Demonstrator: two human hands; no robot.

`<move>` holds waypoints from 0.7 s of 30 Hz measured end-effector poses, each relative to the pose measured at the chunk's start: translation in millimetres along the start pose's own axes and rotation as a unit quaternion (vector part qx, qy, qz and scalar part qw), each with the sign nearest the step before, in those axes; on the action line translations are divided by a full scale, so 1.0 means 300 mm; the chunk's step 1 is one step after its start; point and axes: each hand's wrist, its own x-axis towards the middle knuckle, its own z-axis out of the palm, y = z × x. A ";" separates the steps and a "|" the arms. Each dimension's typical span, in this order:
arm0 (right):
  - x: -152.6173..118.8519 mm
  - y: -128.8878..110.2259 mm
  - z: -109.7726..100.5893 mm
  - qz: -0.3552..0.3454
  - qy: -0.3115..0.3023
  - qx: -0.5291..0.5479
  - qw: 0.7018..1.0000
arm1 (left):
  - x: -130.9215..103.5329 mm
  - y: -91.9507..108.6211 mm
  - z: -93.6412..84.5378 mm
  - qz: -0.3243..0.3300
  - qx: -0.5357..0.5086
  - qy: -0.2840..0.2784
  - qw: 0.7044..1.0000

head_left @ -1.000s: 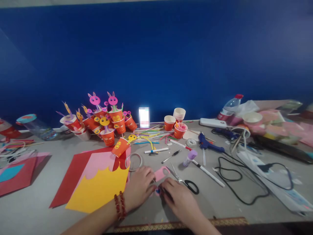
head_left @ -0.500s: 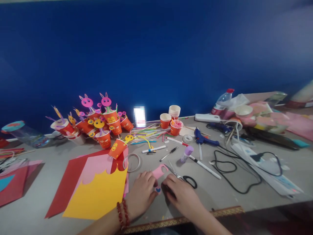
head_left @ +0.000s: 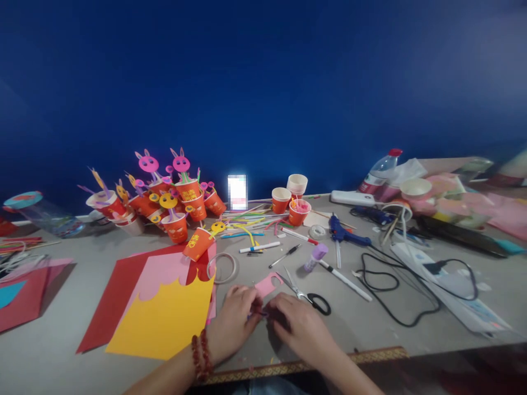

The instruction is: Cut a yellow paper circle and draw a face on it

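My left hand (head_left: 236, 317), with a red bead bracelet (head_left: 200, 354) at the wrist, is closed in a pinch on a small paper piece (head_left: 264, 314). My right hand (head_left: 297, 323) meets it from the other side, fingers curled and closed at the same piece. Only a bluish bit of that paper shows; the fingers hide the rest. Just beyond my fingertips lies a pink paper scrap (head_left: 267, 284) with a round cutout. Open-bladed scissors (head_left: 302, 293) with black handles rest right beside my right hand.
Yellow paper (head_left: 164, 318) and red paper (head_left: 111, 307) lie to the left, near a tape roll (head_left: 223, 269). Decorated red cups (head_left: 174, 226) stand behind. A glue stick (head_left: 316, 258), markers, a blue glue gun (head_left: 348, 235) and a corded power strip (head_left: 440, 291) lie to the right.
My hands have drawn closer together, and my fingers now cover most of the small pink piece with the blue mark that showed between them before. The view has shifted slightly.
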 end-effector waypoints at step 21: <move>0.101 0.010 0.032 0.087 -0.031 0.433 0.897 | 0.005 -0.019 -0.102 -0.006 -0.151 0.060 0.987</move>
